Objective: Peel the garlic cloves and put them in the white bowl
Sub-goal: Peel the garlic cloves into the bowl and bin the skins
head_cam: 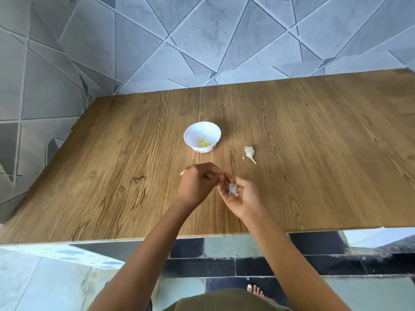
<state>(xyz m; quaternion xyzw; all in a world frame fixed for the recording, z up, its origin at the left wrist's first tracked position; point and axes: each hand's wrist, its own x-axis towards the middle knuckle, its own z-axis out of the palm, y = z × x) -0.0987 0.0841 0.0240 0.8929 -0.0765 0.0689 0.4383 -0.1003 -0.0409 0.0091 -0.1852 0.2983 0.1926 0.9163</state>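
Observation:
The white bowl (188,131) stands mid-table with several peeled yellowish cloves (205,142) inside. In front of it, my left hand (196,184) is curled, back up, and a pale garlic clove tip (182,173) pokes out at its left side. Its fingertips meet the fingers of my right hand (243,198), which lies palm up and cupped just to the right. A small heap of thin white garlic skins (232,190) rests in that palm. A leftover garlic stem with its root base (249,153) lies on the table right of the bowl.
A tiny scrap of skin (244,158) lies beside the stem. The wooden table (314,142) butts against a tiled wall (202,41) at the back and left. Its near edge runs just below my forearms, with tiled floor and a bare foot (256,290) beneath.

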